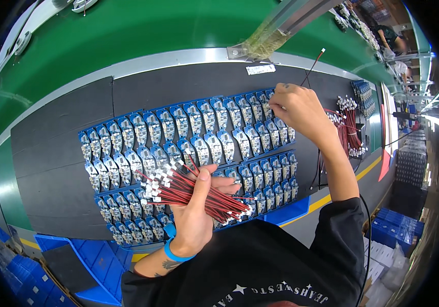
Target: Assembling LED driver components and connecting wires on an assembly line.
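Note:
My left hand [197,215] is closed round a thick bundle of red-and-black cables [178,189] with white plugs at both ends. It hovers over the nearer rows of blue circuit boards [260,176]. At the right end of the farthest row, my right hand [296,105] pinches down at a board; its fingertips are partly hidden. A single red-and-black cable [312,65] sticks up from behind that hand, its white plug in the air. More blue circuit boards [150,128] lie in long panels on the black mat [50,153]. A blue band circles my left wrist.
More bundled cables [350,125] lie on the right, beside a small stack of boards [364,97]. Behind the mat run a metal rail [178,57] and a green belt [168,25], with a metal post [276,28] rising there. Blue bins [94,261] stand below the near edge.

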`<act>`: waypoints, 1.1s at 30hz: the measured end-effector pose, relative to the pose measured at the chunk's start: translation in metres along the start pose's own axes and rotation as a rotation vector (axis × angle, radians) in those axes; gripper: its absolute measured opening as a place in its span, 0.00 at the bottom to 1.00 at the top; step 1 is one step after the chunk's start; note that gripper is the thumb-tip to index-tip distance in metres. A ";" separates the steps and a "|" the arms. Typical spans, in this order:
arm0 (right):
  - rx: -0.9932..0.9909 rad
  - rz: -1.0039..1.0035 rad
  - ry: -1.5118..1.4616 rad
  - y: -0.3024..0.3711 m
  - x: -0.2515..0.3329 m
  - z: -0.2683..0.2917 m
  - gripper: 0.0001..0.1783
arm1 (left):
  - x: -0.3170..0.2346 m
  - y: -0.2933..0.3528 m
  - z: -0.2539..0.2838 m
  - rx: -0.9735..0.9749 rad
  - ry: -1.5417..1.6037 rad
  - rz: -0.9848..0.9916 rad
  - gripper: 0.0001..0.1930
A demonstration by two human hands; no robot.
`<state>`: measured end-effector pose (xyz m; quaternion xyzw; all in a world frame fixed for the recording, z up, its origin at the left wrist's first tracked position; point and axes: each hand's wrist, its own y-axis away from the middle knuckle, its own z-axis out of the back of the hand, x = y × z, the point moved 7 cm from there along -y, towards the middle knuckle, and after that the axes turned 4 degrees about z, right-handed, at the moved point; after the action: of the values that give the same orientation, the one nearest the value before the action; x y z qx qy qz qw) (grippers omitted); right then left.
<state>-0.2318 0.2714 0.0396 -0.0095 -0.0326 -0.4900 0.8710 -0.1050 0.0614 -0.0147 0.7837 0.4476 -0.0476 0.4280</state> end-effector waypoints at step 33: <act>0.086 0.084 0.154 -0.005 0.009 -0.002 0.04 | 0.002 -0.001 0.000 0.027 -0.034 0.043 0.17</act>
<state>-0.2316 0.2606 0.0383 0.0641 0.0138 -0.4505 0.8904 -0.1046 0.0629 -0.0159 0.7978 0.4228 -0.0579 0.4260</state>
